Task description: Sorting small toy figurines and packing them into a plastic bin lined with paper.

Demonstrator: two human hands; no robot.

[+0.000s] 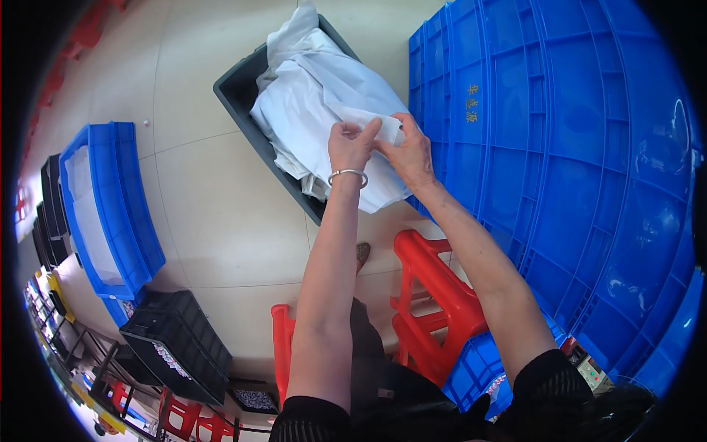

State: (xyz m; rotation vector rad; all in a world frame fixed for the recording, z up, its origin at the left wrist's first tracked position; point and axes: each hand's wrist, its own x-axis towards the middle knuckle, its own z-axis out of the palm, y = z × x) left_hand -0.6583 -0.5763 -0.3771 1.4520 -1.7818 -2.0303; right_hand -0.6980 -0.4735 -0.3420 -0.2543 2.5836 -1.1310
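A heap of thin white sheets (309, 96), loosely crumpled, fills a dark grey bin (247, 118) on the floor in front of me; whether they are paper, cloth or plastic I cannot tell. Above the heap's near right side, both hands meet at the edge of one white sheet (383, 188). My left hand (351, 147), with a metal bangle at the wrist, is closed with its thumb and fingers pinching that edge. Close beside it, my right hand (409, 153) is also closed on the sheet, which folds up between the two hands.
Large blue plastic crates (508, 147) are stacked like a wall on the right. Red plastic stools (434, 302) stand near my legs. Blue trays (121, 214) and a black crate (180, 346) with small pieces sit on the left. Pale tiles (213, 199) cover the floor.
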